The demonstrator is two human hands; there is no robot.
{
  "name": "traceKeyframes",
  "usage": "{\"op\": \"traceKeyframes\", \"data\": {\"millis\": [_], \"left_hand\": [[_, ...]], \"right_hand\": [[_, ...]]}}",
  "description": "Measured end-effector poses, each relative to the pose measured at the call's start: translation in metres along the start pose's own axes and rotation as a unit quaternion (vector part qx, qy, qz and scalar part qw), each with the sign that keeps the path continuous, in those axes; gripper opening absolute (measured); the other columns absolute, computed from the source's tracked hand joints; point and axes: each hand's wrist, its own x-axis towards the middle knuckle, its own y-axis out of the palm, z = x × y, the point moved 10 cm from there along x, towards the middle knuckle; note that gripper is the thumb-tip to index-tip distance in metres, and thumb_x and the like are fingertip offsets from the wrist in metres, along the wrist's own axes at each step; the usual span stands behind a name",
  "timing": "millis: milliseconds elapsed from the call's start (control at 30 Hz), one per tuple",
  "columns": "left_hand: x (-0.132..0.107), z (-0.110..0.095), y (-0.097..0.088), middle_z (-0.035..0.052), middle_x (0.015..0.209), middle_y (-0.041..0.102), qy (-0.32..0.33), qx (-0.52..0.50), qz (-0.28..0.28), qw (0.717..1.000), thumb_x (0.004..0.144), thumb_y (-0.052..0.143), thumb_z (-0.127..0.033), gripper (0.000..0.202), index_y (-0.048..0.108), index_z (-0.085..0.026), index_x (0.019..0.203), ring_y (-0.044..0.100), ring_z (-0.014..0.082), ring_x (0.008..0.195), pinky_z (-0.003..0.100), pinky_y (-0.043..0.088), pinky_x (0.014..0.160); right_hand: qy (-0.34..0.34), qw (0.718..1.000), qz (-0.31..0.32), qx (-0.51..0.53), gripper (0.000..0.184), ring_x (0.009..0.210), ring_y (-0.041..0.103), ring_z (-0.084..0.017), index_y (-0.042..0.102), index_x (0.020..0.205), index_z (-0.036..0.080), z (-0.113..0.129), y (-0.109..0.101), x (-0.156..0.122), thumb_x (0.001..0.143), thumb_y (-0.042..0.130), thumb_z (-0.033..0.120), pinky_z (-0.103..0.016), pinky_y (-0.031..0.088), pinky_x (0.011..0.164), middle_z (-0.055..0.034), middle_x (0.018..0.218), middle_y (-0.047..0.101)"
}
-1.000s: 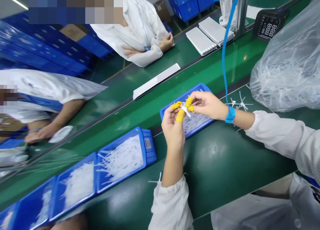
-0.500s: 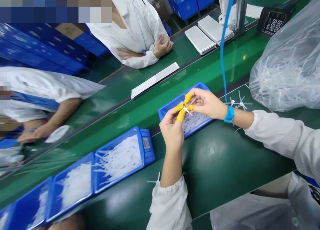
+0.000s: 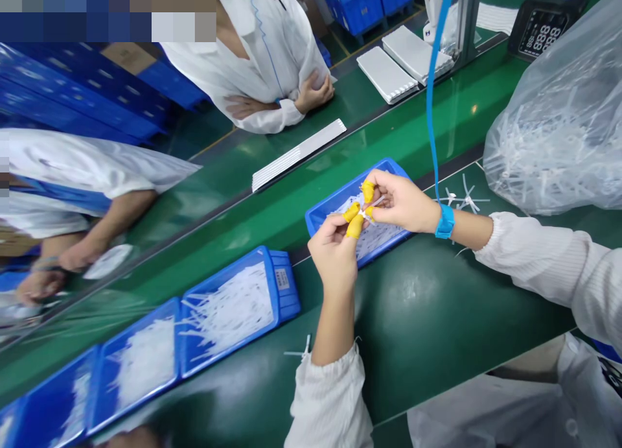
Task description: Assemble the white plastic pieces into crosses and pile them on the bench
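Centre of frame: the left hand [image 3: 335, 257] and right hand [image 3: 411, 205], fingertips clamped on a white piece [image 3: 362, 212] above a blue bin [image 3: 383, 168]; forefingers now stand farther apart, suggesting a shifted grip

At the far right, you can read two large rows of 888 on the black display unit [image 3: 543, 34]; the smaller digits beside them are too fine to make out surely. To your left, the white label [image 3: 282, 279] on the blue bin [image 3: 291, 299] carries illegible print.
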Motion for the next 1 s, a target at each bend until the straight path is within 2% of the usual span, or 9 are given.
{"op": "traceKeyframes", "data": {"millis": [200, 333, 400, 467, 533, 667, 800, 900, 1000], "left_hand": [[-0.002, -0.013, 0.003, 0.0006, 0.084, 0.074, 0.038, 0.039, 0.016, 0.998, 0.08, 0.093, -0.025, 0.013, 0.081, -0.02, 0.085, 0.07, 0.0151, 0.082, 0.029, 0.061, 0.081], [-0.006, -0.031, 0.006, 0.0002, 0.08, 0.072, 0.092, 0.111, 0.013, 0.989, 0.083, 0.089, -0.024, 0.007, 0.082, -0.022, 0.083, 0.067, 0.0147, 0.079, 0.026, 0.057, 0.073], [-0.007, -0.034, 0.007, 0.0007, 0.081, 0.072, 0.098, 0.133, 0.01, 0.986, 0.084, 0.089, -0.025, 0.006, 0.083, -0.023, 0.083, 0.067, 0.0148, 0.079, 0.025, 0.057, 0.071], [-0.007, -0.028, 0.006, 0.0013, 0.084, 0.073, 0.077, 0.117, 0.003, 0.99, 0.085, 0.089, -0.028, 0.008, 0.083, -0.022, 0.085, 0.069, 0.0151, 0.082, 0.026, 0.059, 0.075], [-0.004, -0.015, 0.003, 0.002, 0.089, 0.076, 0.03, 0.062, -0.01, 0.998, 0.085, 0.09, -0.032, 0.014, 0.084, -0.021, 0.089, 0.072, 0.0156, 0.086, 0.028, 0.063, 0.079], [0.001, 0.008, 0.001, 0.0028, 0.098, 0.081, -0.06, -0.047, -0.023, 0.997, 0.075, 0.099, -0.033, 0.028, 0.084, -0.021, 0.095, 0.075, 0.0151, 0.089, 0.026, 0.065, 0.082], [0.003, 0.011, 0.004, 0.0034, 0.1, 0.08, -0.091, -0.081, -0.006, 0.993, 0.073, 0.1, -0.037, 0.033, 0.083, -0.021, 0.096, 0.075, 0.0138, 0.09, 0.023, 0.065, 0.081], [0.003, 0.011, 0.002, 0.0036, 0.105, 0.079, -0.095, -0.082, -0.019, 0.992, 0.076, 0.099, -0.041, 0.037, 0.08, -0.022, 0.101, 0.076, 0.0144, 0.093, 0.024, 0.066, 0.083], [0.003, 0.013, 0.0, 0.0022, 0.1, 0.077, -0.101, -0.085, -0.03, 0.991, 0.08, 0.096, -0.041, 0.036, 0.078, -0.023, 0.105, 0.075, 0.013, 0.089, 0.024, 0.065, 0.083]], "right_hand": [[0.018, 1.0, 0.001, -0.003, 0.024, 0.079, 0.069, -0.014, 0.055, 0.093, 0.022, -0.003, 0.0, 0.0, 0.076, 0.072, 0.021, -0.027, 0.06, 0.073, 0.0029, 0.087, 0.067], [0.035, 0.999, 0.004, -0.002, 0.022, 0.077, 0.07, -0.014, 0.058, 0.091, 0.021, -0.008, -0.002, 0.001, 0.075, 0.073, 0.02, -0.026, 0.059, 0.071, 0.0029, 0.082, 0.068], [0.038, 0.999, 0.004, 0.002, 0.022, 0.077, 0.07, -0.014, 0.059, 0.09, 0.021, -0.009, -0.003, 0.002, 0.074, 0.074, 0.019, -0.026, 0.059, 0.071, 0.0028, 0.082, 0.069], [0.037, 0.999, 0.002, 0.013, 0.023, 0.078, 0.072, -0.014, 0.059, 0.09, 0.02, -0.01, -0.003, 0.003, 0.074, 0.075, 0.017, -0.026, 0.06, 0.073, 0.0026, 0.083, 0.07], [0.037, 0.999, 0.001, 0.035, 0.023, 0.077, 0.072, -0.013, 0.059, 0.091, 0.02, -0.01, -0.003, 0.004, 0.074, 0.075, 0.015, -0.026, 0.061, 0.074, 0.0025, 0.083, 0.071], [0.056, 0.995, 0.011, 0.077, 0.024, 0.076, 0.073, -0.013, 0.06, 0.099, 0.019, -0.011, 0.002, 0.004, 0.081, 0.074, 0.014, -0.025, 0.061, 0.071, 0.0019, 0.083, 0.073], [0.053, 0.995, 0.009, 0.079, 0.022, 0.075, 0.072, -0.013, 0.061, 0.102, 0.018, -0.009, 0.001, 0.004, 0.084, 0.072, 0.014, -0.026, 0.062, 0.072, 0.002, 0.083, 0.072], [0.022, 0.998, -0.023, 0.048, 0.028, 0.088, 0.075, -0.015, 0.062, 0.106, 0.019, -0.004, -0.006, 0.004, 0.081, 0.072, 0.01, -0.028, 0.062, 0.079, -0.0004, 0.094, 0.074], [-0.002, 0.999, -0.038, 0.009, 0.033, 0.101, 0.077, -0.017, 0.061, 0.111, 0.021, 0.001, -0.008, 0.003, 0.082, 0.071, 0.009, -0.028, 0.06, 0.083, -0.0016, 0.101, 0.077]]}}
